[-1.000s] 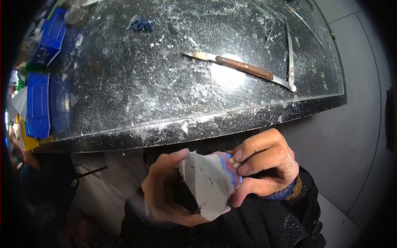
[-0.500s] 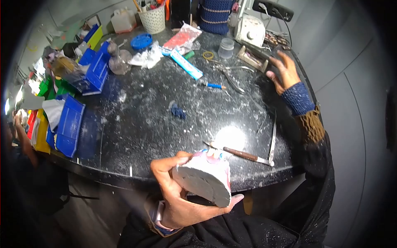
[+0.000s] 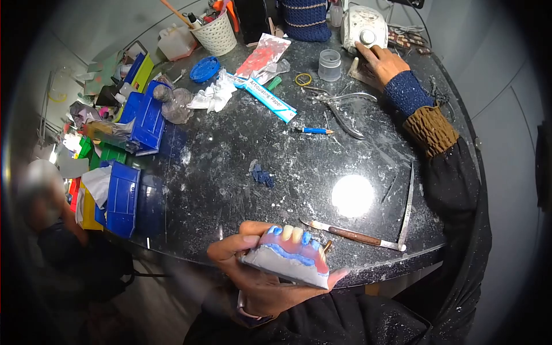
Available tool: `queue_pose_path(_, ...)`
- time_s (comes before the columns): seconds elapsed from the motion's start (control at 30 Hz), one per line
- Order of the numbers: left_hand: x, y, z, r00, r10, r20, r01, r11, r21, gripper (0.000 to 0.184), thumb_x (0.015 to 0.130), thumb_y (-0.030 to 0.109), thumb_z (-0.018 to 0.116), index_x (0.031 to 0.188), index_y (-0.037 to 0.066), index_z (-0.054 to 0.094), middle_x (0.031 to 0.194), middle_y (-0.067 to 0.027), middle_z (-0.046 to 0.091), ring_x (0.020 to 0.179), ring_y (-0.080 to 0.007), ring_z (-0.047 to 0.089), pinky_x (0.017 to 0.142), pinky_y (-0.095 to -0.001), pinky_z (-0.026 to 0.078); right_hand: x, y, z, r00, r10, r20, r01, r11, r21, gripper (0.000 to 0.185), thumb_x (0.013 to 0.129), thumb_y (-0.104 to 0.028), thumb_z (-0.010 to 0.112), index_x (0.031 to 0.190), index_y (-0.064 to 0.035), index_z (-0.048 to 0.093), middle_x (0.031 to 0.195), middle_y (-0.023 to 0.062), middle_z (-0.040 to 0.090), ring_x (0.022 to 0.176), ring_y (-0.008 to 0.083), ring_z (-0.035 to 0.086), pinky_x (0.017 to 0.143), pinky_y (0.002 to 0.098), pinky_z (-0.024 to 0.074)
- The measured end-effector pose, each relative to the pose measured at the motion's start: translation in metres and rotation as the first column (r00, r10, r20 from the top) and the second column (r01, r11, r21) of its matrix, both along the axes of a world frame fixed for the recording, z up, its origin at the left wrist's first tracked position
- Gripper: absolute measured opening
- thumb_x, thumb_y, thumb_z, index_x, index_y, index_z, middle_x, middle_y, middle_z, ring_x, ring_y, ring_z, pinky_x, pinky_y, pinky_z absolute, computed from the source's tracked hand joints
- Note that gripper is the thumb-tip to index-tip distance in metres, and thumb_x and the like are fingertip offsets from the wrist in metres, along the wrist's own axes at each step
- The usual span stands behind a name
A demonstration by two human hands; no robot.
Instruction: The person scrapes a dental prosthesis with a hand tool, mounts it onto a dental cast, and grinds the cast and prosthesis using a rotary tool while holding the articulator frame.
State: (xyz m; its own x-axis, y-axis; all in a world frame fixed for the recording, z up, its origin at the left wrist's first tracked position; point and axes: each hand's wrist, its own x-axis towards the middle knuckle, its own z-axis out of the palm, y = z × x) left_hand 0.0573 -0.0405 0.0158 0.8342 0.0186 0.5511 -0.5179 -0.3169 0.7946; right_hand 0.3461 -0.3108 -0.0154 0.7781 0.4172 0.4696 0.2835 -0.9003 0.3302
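Note:
A dental model (image 3: 287,259) with a grey plaster base, pink and blue wax and a few cream teeth is gripped by my left hand (image 3: 253,270), near the table's front edge. At the back right, my right hand (image 3: 382,63) reaches to a white control box (image 3: 365,29), its fingers at the front by the round knob; whether they press or turn it is hard to see. Just behind the model lies a wooden-handled knife (image 3: 356,234), beside a thin metal tool (image 3: 408,207).
On the dusty black table (image 3: 230,184) are pliers (image 3: 342,112), a blue pencil (image 3: 315,130), an Articulating Paper box (image 3: 270,100), a clear cup (image 3: 329,66) and blue scraps (image 3: 263,176). Blue bins (image 3: 122,198) line the left side, with another person's arm (image 3: 66,207) beyond them.
My right hand has left the model and moved to the control box at the back right. My left hand has kept the model and tilted it, so its teeth show. The view has risen across the table.

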Motion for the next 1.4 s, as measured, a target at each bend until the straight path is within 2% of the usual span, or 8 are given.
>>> queue_pose_path(0.1, 0.004, 0.004, -0.002, 0.997, -0.070, 0.022, 0.069, 0.997, 0.020, 0.106, 0.043, 0.042, 0.091, 0.117, 0.011, 0.022, 0.100, -0.0046, 0.036, 0.090, -0.0135, 0.046, 0.073, -0.0264, 0.048, -0.024, 0.012, 0.021, 0.999, -0.037, 0.032, 0.033, 0.994, 0.107, 0.070, 0.074, -0.002, 0.059, 0.137, -0.0178, 0.031, 0.101, 0.0113, 0.051, 0.090, 0.0283, 0.058, 0.077, 0.0367, 0.0507)
queue_pose_path(0.27, 0.010, 0.001, 0.014, 0.997, -0.073, -0.012, 0.073, 0.996, 0.046, 0.100, 0.045, 0.022, 0.091, 0.114, 0.011, 0.020, 0.096, -0.0097, 0.042, 0.082, -0.0148, 0.050, 0.071, -0.0277, 0.048, -0.079, 0.036, 0.080, 0.887, 0.350, 0.301, -0.433, 0.857, 0.281, 0.034, 0.089, -0.020, 0.055, 0.122, -0.0145, 0.047, 0.089, 0.0106, 0.065, 0.068, 0.0281, 0.065, 0.055, 0.0344, 0.0514)
queue_pose_path(0.33, 0.012, 0.000, 0.017, 0.994, -0.098, -0.041, 0.098, 0.995, -0.007, 0.097, 0.048, 0.013, 0.090, 0.113, 0.010, 0.019, 0.095, -0.0118, 0.044, 0.080, -0.0158, 0.053, 0.069, -0.0273, 0.051, -0.111, 0.046, 0.099, 0.894, 0.430, 0.126, -0.445, 0.815, 0.371, 0.028, 0.086, -0.009, 0.056, 0.113, -0.0021, 0.053, 0.093, 0.0191, 0.063, 0.075, 0.0325, 0.064, 0.063, 0.0320, 0.0498)
queue_pose_path(0.47, 0.002, 0.003, 0.010, 0.995, -0.038, -0.095, 0.036, 0.999, -0.026, 0.093, 0.048, 0.017, 0.088, 0.113, 0.008, 0.022, 0.102, -0.0113, 0.042, 0.085, -0.0178, 0.053, 0.078, -0.0319, 0.048, -0.148, 0.062, 0.113, 0.637, 0.758, -0.142, -0.541, 0.571, 0.618, 0.026, 0.089, -0.024, 0.052, 0.093, 0.0012, 0.055, 0.074, 0.0141, 0.058, 0.066, 0.0276, 0.062, 0.059, 0.0329, 0.0478)
queue_pose_path(0.6, 0.007, 0.005, 0.004, 0.997, -0.051, -0.052, 0.048, 0.997, -0.058, 0.088, 0.051, 0.030, 0.083, 0.112, 0.006, 0.023, 0.093, -0.0083, 0.043, 0.082, -0.0137, 0.043, 0.076, -0.0311, 0.037, -0.175, 0.082, 0.109, 0.597, 0.795, -0.102, -0.656, 0.558, 0.508, 0.042, 0.077, -0.046, 0.064, 0.069, -0.0062, 0.051, 0.057, 0.0037, 0.051, 0.045, 0.0217, 0.054, 0.043, 0.0309, 0.0413)
queue_pose_path(0.7, 0.004, 0.008, -0.002, 0.994, -0.027, -0.107, 0.021, 0.999, -0.050, 0.085, 0.051, 0.029, 0.081, 0.109, 0.006, 0.024, 0.088, -0.0070, 0.043, 0.075, -0.0123, 0.044, 0.069, -0.0292, 0.038, -0.183, 0.088, 0.104, 0.623, 0.781, -0.048, -0.695, 0.581, 0.423, 0.058, 0.051, -0.062, 0.069, 0.058, -0.0100, 0.043, 0.048, -0.0004, 0.039, 0.038, 0.0153, 0.047, 0.035, 0.0279, 0.0304)
queue_pose_path(1.0, 0.003, 0.007, 0.010, 0.993, -0.006, -0.117, 0.021, 0.992, 0.123, 0.087, 0.048, 0.018, 0.084, 0.110, 0.005, 0.025, 0.099, -0.0104, 0.043, 0.081, -0.0196, 0.055, 0.071, -0.0342, 0.047, -0.187, 0.087, 0.101, 0.655, 0.752, -0.072, -0.696, 0.638, 0.329, 0.060, 0.052, -0.063, 0.069, 0.054, -0.0128, 0.037, 0.046, -0.0031, 0.033, 0.034, 0.0108, 0.042, 0.033, 0.0252, 0.0262)
queue_pose_path(1.4, 0.006, 0.006, 0.003, 0.998, -0.058, -0.008, 0.058, 0.997, 0.055, 0.086, 0.050, 0.015, 0.083, 0.112, 0.004, 0.024, 0.100, -0.0131, 0.042, 0.080, -0.0186, 0.056, 0.064, -0.0298, 0.047, -0.187, 0.085, 0.096, 0.620, 0.784, -0.008, -0.744, 0.592, 0.310, 0.055, 0.058, -0.057, 0.070, 0.054, -0.0131, 0.038, 0.046, -0.0036, 0.032, 0.034, 0.0097, 0.039, 0.032, 0.0252, 0.0245)
